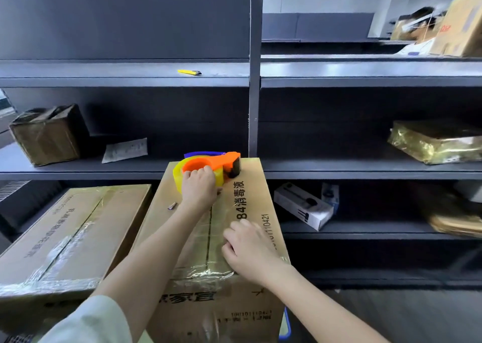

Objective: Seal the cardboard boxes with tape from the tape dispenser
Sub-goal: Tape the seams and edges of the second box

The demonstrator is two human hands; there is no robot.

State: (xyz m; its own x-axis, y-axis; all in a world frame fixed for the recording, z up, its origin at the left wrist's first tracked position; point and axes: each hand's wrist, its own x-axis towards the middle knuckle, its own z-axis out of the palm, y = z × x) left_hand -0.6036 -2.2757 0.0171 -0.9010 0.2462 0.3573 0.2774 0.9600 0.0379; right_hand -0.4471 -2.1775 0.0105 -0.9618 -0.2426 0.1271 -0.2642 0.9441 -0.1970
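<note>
"Where's the tape dispenser (pixel 217 163) right now?"

"At the far end of the middle cardboard box (pixel 161 222), sitting on the top near the back edge. It's the orange one, with a yellowish roll of tape (pixel 178 177) on it."

"Who's got it?"

"The left hand (pixel 199 190). Its fingers (pixel 207 171) are curled over the orange hub and grip it from above."

"And the other hand?"

"The right hand (pixel 247 248) lies on the box top nearer the person. Its fingers (pixel 230 234) are loosely bent, tips down on the clear tape strip (pixel 208 241). They press it; they don't wrap round anything."

"Where does the strip run?"

"Along the centre seam, from the near edge up towards the dispenser. It's crinkled where it folds over the near edge."

"Anything else on that box?"

"A tiny scrap (pixel 172 206) left of the left wrist. I can't tell what it is."

"What about the second box?"

"The big box (pixel 109 212) on the left stands just beside the middle one, with shiny tape already along its seam and its near edge."

"And the shelves?"

"A yellow pen-like thing (pixel 189 72) on the upper shelf. Below it, a small taped carton (pixel 48 136) and a paper slip (pixel 125 149) to the left, a gold-wrapped parcel (pixel 438 142) far right. A white carton (pixel 302 208) lies on the lower shelf."
</note>
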